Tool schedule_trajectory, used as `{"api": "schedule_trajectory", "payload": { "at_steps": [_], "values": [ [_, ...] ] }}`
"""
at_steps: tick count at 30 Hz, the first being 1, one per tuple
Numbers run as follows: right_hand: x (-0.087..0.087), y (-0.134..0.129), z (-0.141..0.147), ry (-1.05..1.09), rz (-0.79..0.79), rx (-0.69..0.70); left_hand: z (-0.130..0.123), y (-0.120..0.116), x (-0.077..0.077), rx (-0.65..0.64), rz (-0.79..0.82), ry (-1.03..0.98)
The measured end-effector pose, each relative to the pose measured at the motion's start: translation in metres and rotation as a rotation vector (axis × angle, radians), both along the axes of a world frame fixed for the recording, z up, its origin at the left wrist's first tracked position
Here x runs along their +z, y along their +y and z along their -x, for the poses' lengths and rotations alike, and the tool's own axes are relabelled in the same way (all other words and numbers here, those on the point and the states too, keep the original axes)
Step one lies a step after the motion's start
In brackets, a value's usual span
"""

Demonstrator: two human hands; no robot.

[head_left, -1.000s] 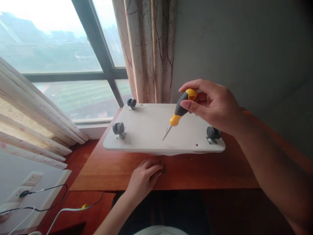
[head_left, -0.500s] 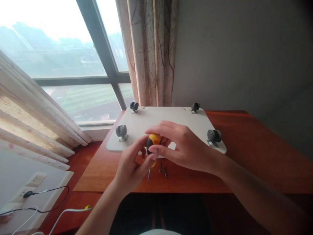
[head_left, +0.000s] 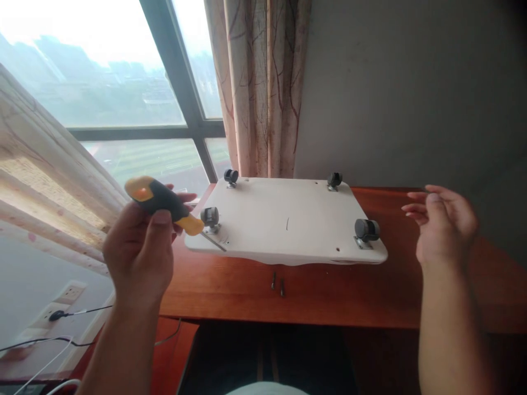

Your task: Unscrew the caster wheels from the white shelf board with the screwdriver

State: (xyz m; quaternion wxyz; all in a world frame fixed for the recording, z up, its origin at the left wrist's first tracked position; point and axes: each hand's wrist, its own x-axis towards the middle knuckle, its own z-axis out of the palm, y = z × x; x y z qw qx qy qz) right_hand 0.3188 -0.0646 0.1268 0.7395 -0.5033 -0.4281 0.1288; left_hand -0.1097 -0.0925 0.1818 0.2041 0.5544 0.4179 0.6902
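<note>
My left hand [head_left: 142,252] grips a screwdriver [head_left: 164,200] with a black and yellow handle, its thumb pressed on the dark part. The thin metal shaft points down to the right, over the near left corner of a white board [head_left: 263,211]. This board lies on the table with grey caster wheels at its corners, such as the near left caster [head_left: 209,218] and the near right caster [head_left: 366,229]. My right hand [head_left: 444,225] is raised to the right of the board, fingers apart and slightly curled, holding nothing. Two small screw-like metal pieces [head_left: 282,287] lie in front of the board.
The reddish-brown wooden table [head_left: 329,302] stands against a grey wall. Behind it hang a patterned curtain [head_left: 255,88] and a window [head_left: 135,99]. At lower left, a black plug [head_left: 57,315] with cables sits in a wall socket.
My hands have moved apart from the middle. The left has carried the screwdriver up and left, while the right has let go of it and moved far right.
</note>
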Motion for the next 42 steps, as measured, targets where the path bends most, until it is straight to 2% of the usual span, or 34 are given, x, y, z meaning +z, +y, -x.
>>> {"api": "schedule_trajectory", "payload": {
  "at_steps": [2,7,9,11,29,34,39,42],
  "values": [
    [-0.027,0.001,-0.012,0.068,0.026,-0.112,-0.001,0.004,0.003,-0.019,-0.068,-0.058],
    [-0.09,0.002,-0.015,0.154,0.254,-0.117,-0.003,0.012,0.002,-0.076,-0.054,-0.139],
    [-0.106,0.001,-0.012,0.226,0.312,-0.117,-0.002,0.014,0.0,-0.085,-0.014,-0.158],
    [-0.114,0.0,-0.01,0.287,0.324,-0.101,0.0,0.015,-0.001,-0.089,0.007,-0.169],
    [-0.112,-0.01,-0.008,0.29,0.326,-0.06,0.004,0.018,-0.007,-0.078,0.014,-0.147],
    [-0.113,-0.009,-0.008,0.296,0.305,-0.11,0.002,0.016,-0.005,-0.091,0.021,-0.156],
    [-0.114,-0.011,-0.008,0.303,0.318,-0.057,0.002,0.016,-0.004,-0.074,-0.011,-0.084],
    [-0.114,-0.014,-0.009,0.312,0.323,-0.009,0.005,0.022,-0.004,-0.022,0.013,-0.018]
  ]
}}
